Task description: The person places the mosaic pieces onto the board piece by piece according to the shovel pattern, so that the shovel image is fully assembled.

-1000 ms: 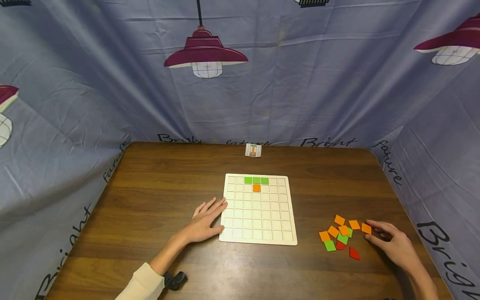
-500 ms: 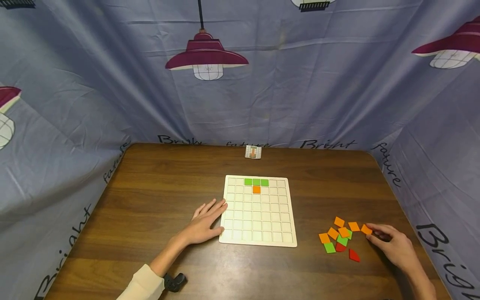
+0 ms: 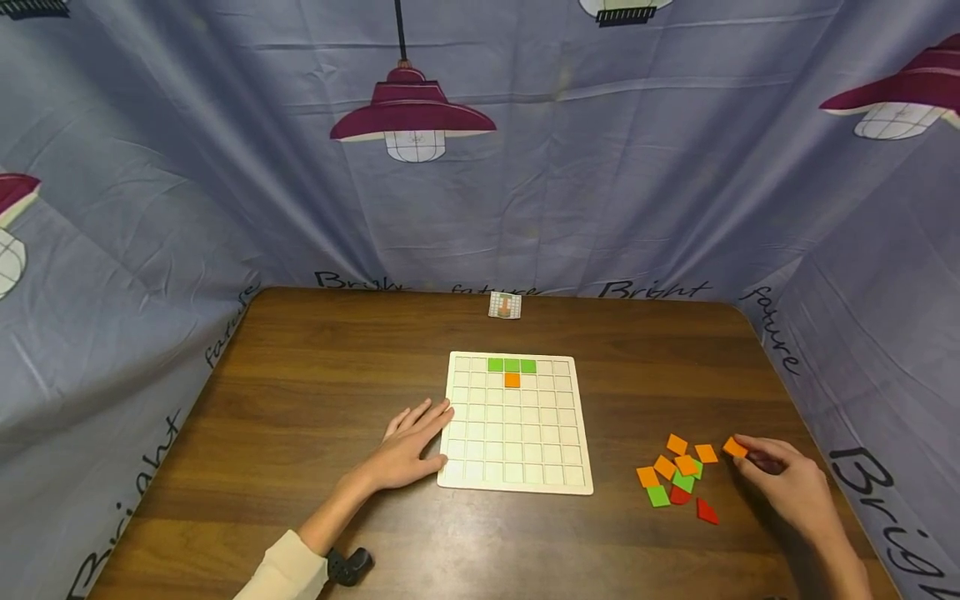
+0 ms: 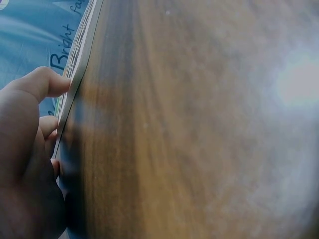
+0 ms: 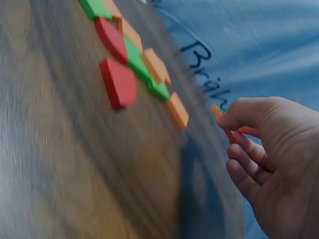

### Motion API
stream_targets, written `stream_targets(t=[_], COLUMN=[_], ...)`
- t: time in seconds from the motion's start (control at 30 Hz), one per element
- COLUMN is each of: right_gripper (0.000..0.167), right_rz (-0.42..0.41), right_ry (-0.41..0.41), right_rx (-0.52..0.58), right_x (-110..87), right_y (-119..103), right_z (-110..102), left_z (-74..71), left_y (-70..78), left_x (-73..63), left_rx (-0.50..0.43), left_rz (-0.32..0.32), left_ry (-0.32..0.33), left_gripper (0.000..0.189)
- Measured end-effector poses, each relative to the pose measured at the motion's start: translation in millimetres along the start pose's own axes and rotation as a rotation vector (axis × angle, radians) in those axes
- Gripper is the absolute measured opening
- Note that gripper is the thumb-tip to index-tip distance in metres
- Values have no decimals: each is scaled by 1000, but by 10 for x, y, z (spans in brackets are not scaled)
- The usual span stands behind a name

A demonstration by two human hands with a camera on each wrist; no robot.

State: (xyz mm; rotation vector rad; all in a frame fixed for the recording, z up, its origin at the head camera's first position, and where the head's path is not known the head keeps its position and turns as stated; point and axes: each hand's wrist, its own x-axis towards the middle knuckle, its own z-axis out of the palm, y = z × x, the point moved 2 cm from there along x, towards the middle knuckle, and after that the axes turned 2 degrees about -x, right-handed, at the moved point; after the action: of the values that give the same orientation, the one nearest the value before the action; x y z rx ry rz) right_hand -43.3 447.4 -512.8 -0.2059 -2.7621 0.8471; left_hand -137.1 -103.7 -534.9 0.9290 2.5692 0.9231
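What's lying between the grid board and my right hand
In the head view, loose orange, green and red tiles lie between the grid board and your right hand; nearest the board, the table is bare.

The left hand [image 3: 408,450] lies spread; the right hand [image 3: 793,485] pinches.

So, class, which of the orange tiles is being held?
The rightmost orange tile, pinched in the right hand. One orange tile sits on the board; the loose orange tiles lie unheld.
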Motion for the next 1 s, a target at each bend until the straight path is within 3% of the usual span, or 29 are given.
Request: stream_targets(t=[0.4, 1.0], right_gripper=[34, 36], right_rz=[-103, -274], right_ry=[-86, -179], right_rx=[35, 118], right_x=[181, 532], right_y=[-523, -1329], right_z=[139, 662], left_z=[16, 20], left_y=[-11, -19], left_x=[-12, -11], left_rx=[0, 1], left_rz=[14, -6], left_ry=[22, 12], left_gripper=[72, 74])
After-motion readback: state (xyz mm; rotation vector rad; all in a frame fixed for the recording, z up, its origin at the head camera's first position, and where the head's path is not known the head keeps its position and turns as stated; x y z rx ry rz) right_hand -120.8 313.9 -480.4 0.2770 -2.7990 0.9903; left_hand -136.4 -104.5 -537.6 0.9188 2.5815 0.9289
